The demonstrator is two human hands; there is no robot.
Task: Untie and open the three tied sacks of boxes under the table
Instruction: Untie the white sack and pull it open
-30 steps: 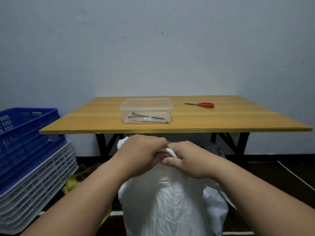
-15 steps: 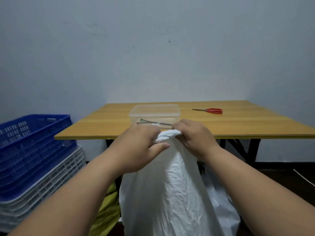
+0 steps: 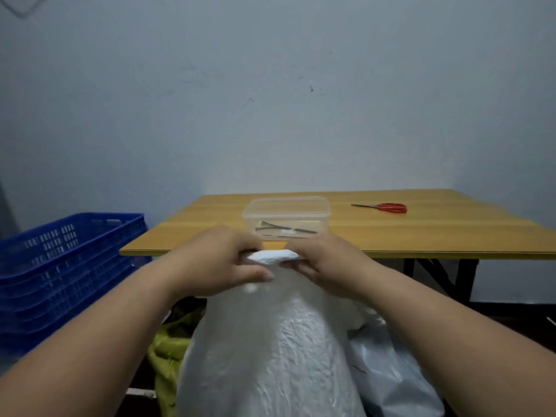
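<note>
1. Compared with a second ago, the white sack's point(image 3: 270, 350) twisted neck point(image 3: 270, 256) sits higher: it was below the table edge and now rises level with it, in front of the clear container. I judge the knot is being worked loose, not yet open.
2. At 9 o'clock, a blue slotted plastic crate point(image 3: 66, 266) stands stacked; rigid, with a perforated wall.
3. At 7 o'clock, a yellow-green bag point(image 3: 168, 353) slumps beside the sack, soft and crumpled.
4. The left hand point(image 3: 216, 260) grips the left end of the neck, fingers curled round it.
5. The sack stands at 6 o'clock in front of the table point(image 3: 451, 233); thin crinkled white plastic, tapering upward to a rope-like twist.
6. The right hand point(image 3: 328, 263) pinches the right end of the twist.
7. At the centre, a clear lidded plastic container point(image 3: 285, 215) holds thin metal pieces.
8. At 2 o'clock, red-handled scissors point(image 3: 385, 207) lie flat on the smooth yellow wood-grain top.
9. At 5 o'clock, another pale plastic sack point(image 3: 394, 374) lies slack, touching the first.
</note>
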